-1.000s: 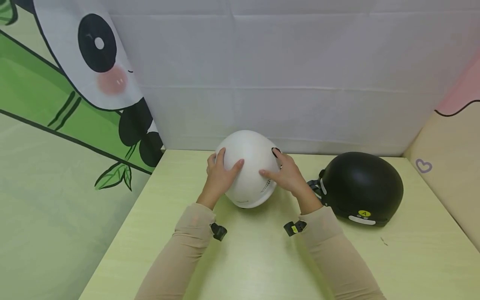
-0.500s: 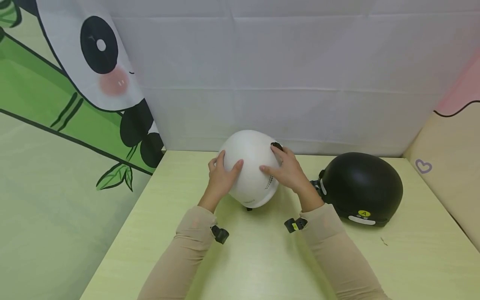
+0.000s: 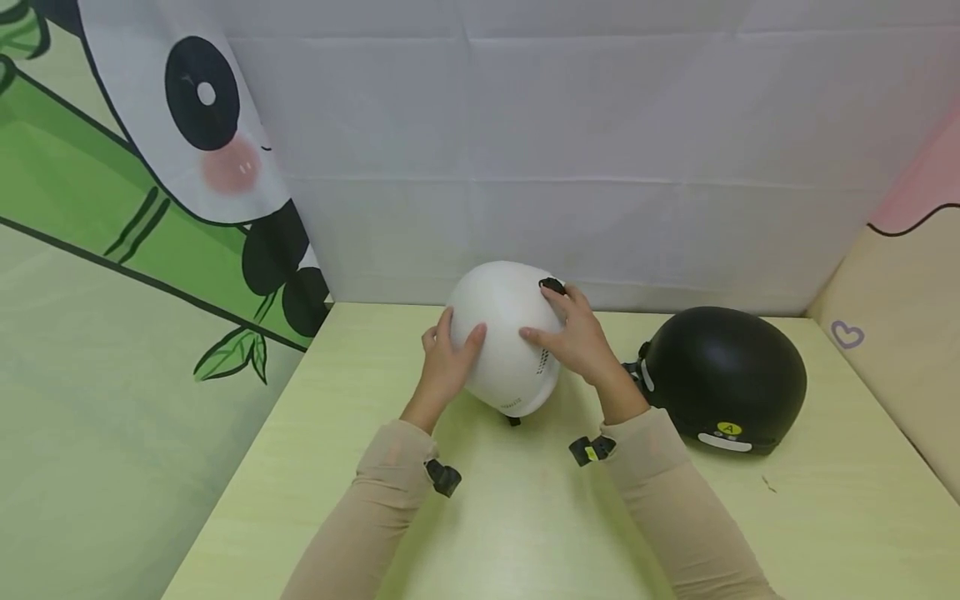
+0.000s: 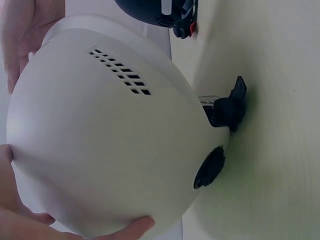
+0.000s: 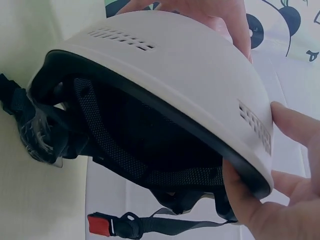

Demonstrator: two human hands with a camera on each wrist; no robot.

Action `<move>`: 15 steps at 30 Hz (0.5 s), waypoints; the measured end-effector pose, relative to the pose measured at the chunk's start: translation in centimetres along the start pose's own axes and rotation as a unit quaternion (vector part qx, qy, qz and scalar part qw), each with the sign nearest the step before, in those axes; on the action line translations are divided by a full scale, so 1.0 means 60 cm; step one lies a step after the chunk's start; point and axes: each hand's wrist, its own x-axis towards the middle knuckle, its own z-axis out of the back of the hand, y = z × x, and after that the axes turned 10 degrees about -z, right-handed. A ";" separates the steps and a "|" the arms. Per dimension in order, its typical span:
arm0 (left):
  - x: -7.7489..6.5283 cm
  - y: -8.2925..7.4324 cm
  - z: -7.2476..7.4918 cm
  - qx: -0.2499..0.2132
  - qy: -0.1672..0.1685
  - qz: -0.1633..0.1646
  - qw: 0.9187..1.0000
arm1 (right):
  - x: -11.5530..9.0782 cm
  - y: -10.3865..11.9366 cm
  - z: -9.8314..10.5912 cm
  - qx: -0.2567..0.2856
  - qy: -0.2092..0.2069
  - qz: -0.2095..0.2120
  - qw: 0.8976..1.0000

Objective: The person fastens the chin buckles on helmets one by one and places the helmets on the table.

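A white helmet (image 3: 502, 342) is held between both hands near the back of the table, tilted. The left hand (image 3: 448, 358) grips its left side with spread, bent fingers; the thumb lies on the shell. The right hand (image 3: 573, 337) holds the right side. In the right wrist view, fingers of the right hand (image 5: 290, 195) hook over the rim into the dark padded inside. A strap (image 5: 185, 227) with a red buckle (image 5: 100, 226) hangs below. The left wrist view shows a black round part (image 4: 210, 169) at the shell's edge. Whether the helmet touches the table is unclear.
A black helmet (image 3: 723, 375) with a yellow "A" sticker (image 3: 729, 428) rests on the table (image 3: 510, 517) at the right. Behind the table hangs a pale cloth wall (image 3: 570, 150), and a panda-printed cloth (image 3: 112, 400) stands on the left.
The white helmet has turned slightly between the hands and shifted a little to the right, its front lettering moving right. The left hand has moved right with it. The black helmet stays put.
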 end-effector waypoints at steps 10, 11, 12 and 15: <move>-0.010 0.013 -0.007 -0.033 -0.004 -0.014 0.999 | -0.002 0.003 0.000 0.010 -0.003 0.025 1.000; -0.011 0.014 -0.006 -0.031 -0.003 -0.014 0.999 | -0.002 0.003 -0.001 0.011 -0.002 0.027 1.000; -0.011 0.014 -0.005 -0.029 -0.002 -0.013 0.999 | -0.003 0.003 -0.001 0.010 -0.003 0.028 1.000; -0.012 0.014 -0.003 -0.020 0.004 -0.015 1.000 | -0.004 0.003 -0.002 0.008 -0.003 0.032 0.999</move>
